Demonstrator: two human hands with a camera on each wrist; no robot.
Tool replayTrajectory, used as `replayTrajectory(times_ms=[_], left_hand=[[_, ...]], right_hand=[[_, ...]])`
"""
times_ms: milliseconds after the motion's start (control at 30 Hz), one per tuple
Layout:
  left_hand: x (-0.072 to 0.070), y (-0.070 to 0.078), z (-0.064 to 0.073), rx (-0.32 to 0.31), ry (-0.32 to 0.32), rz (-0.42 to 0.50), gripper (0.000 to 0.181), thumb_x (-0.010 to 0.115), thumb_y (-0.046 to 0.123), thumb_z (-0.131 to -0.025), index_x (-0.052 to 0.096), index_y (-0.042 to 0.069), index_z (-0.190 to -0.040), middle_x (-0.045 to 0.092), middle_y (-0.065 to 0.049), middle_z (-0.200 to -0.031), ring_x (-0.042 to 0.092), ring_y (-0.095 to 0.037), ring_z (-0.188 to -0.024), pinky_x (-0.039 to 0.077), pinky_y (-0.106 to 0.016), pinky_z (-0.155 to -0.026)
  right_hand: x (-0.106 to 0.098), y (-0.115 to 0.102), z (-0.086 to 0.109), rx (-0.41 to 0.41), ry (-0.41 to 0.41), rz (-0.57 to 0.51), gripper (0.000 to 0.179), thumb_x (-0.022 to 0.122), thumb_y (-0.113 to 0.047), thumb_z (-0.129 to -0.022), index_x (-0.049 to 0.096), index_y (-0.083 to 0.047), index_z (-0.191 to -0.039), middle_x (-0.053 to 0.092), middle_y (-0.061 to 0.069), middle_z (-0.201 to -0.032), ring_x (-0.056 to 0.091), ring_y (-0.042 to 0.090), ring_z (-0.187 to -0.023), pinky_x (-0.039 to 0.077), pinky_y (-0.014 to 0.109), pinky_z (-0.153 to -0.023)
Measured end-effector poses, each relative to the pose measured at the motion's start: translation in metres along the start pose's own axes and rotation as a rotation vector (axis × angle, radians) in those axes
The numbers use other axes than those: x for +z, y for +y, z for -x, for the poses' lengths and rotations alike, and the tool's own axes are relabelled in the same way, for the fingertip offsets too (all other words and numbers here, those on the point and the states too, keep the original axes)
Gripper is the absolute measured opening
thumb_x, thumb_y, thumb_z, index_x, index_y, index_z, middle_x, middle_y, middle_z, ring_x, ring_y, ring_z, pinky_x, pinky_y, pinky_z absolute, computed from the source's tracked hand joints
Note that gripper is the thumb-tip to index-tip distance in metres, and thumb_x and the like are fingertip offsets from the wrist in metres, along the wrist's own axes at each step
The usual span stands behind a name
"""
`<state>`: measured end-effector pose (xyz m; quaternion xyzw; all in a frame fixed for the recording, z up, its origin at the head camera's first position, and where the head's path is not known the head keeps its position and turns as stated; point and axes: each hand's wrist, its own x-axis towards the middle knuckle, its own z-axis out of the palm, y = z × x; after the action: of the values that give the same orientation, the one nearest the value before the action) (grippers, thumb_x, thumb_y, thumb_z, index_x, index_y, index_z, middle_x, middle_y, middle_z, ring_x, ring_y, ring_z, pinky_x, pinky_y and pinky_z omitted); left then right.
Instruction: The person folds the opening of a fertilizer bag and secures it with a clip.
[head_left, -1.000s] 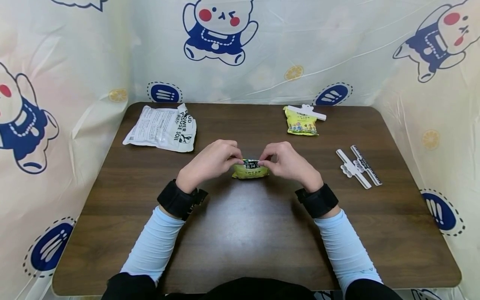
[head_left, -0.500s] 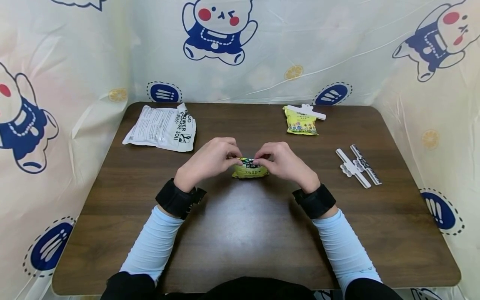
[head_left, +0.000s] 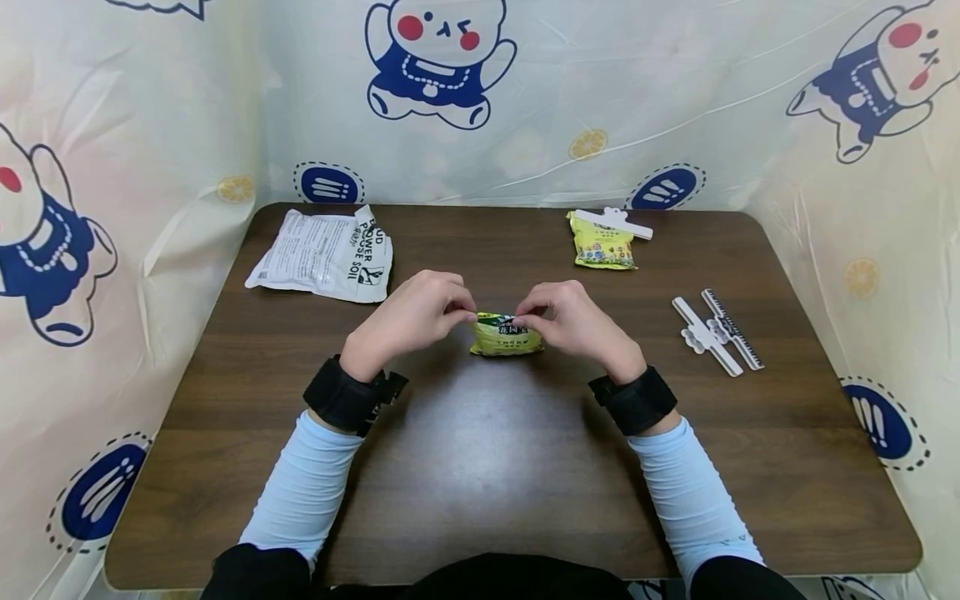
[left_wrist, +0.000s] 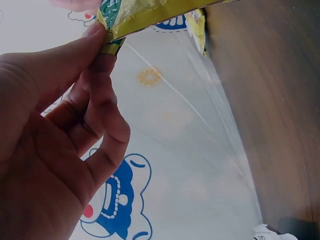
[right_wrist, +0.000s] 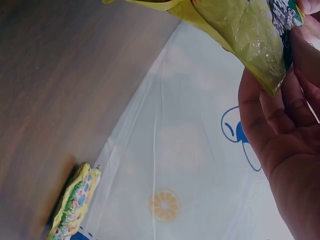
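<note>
A small yellow-green packet (head_left: 507,336) with a dark printed band along its top stands at the middle of the table between my hands. My left hand (head_left: 423,315) pinches its upper left corner between thumb and index finger. In the left wrist view the packet's corner (left_wrist: 115,17) shows between those fingertips. My right hand (head_left: 572,323) pinches the top edge toward the right, and its curled fingers sit behind the packet (right_wrist: 245,40) in the right wrist view.
A white soil bag (head_left: 322,254) lies at the back left. Another yellow packet (head_left: 603,244), with a white clip (head_left: 613,222) across its top, lies at the back right. Two more clips, a near one (head_left: 707,337) and a far one (head_left: 733,331), lie at the right.
My left hand has shifted slightly left and away from me, to the packet's corner. The packet has moved a little right, showing more of its left side. My right hand stays almost in place.
</note>
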<state>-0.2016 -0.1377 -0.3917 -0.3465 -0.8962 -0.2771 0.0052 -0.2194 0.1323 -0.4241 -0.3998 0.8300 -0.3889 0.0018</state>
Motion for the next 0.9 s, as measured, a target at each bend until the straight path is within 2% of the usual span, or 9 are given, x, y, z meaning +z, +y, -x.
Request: replayTrajectory(times_ms=[100,267,433,567,733,900], left_hand=[[0.002,0.001,0.000,0.008,-0.001,-0.012,0.006,0.078,0.010,-0.094,0.081,0.009,-0.090,0.067,-0.003,-0.082,0.060,-0.017,-0.071,0.051,-0.036,-0.063],[0.005,0.002,0.000,0.014,0.019,-0.027,0.007,0.078,0.010,-0.094,0.080,0.010,-0.087,0.066,-0.001,-0.081,0.058,-0.017,-0.069,0.049,-0.036,-0.063],[0.010,0.002,-0.001,0.014,0.046,-0.045,0.005,0.079,0.016,-0.092,0.081,0.011,-0.090,0.068,-0.002,-0.087,0.059,-0.021,-0.080,0.051,-0.038,-0.069],[0.015,0.003,-0.004,0.037,0.048,-0.034,0.011,0.080,0.020,-0.094,0.082,0.010,-0.098,0.073,-0.004,-0.095,0.063,-0.023,-0.089,0.054,-0.040,-0.075],[0.021,0.003,-0.006,0.064,0.045,-0.040,0.009,0.077,0.014,-0.096,0.082,0.007,-0.099,0.074,-0.005,-0.093,0.064,-0.020,-0.084,0.057,-0.039,-0.074],[0.023,0.003,-0.007,0.072,0.050,-0.044,0.007,0.077,0.011,-0.096,0.082,0.007,-0.098,0.072,-0.004,-0.089,0.063,-0.017,-0.078,0.056,-0.037,-0.071]], right_hand=[[0.000,0.000,0.000,-0.014,0.007,-0.005,0.004,0.078,-0.001,-0.092,0.080,-0.004,-0.090,0.076,0.011,-0.085,0.067,0.021,-0.077,0.061,0.052,-0.069],[0.000,-0.001,0.000,-0.020,0.015,0.008,0.004,0.077,-0.002,-0.093,0.080,-0.004,-0.089,0.076,0.011,-0.085,0.067,0.021,-0.077,0.061,0.051,-0.069],[0.000,-0.002,0.001,0.003,0.010,0.009,0.003,0.077,-0.004,-0.094,0.080,-0.004,-0.092,0.077,0.011,-0.087,0.068,0.022,-0.078,0.061,0.050,-0.070],[0.000,-0.002,0.001,0.022,0.005,0.010,0.003,0.077,-0.003,-0.094,0.080,-0.004,-0.093,0.077,0.011,-0.088,0.067,0.022,-0.078,0.061,0.050,-0.070],[0.002,-0.006,0.000,0.032,-0.005,0.022,0.004,0.076,-0.007,-0.095,0.078,-0.005,-0.093,0.075,0.009,-0.087,0.064,0.020,-0.076,0.059,0.045,-0.067],[0.008,-0.012,-0.003,0.017,-0.006,0.012,0.006,0.074,-0.009,-0.097,0.078,-0.005,-0.100,0.074,0.008,-0.090,0.064,0.018,-0.078,0.059,0.043,-0.070]])
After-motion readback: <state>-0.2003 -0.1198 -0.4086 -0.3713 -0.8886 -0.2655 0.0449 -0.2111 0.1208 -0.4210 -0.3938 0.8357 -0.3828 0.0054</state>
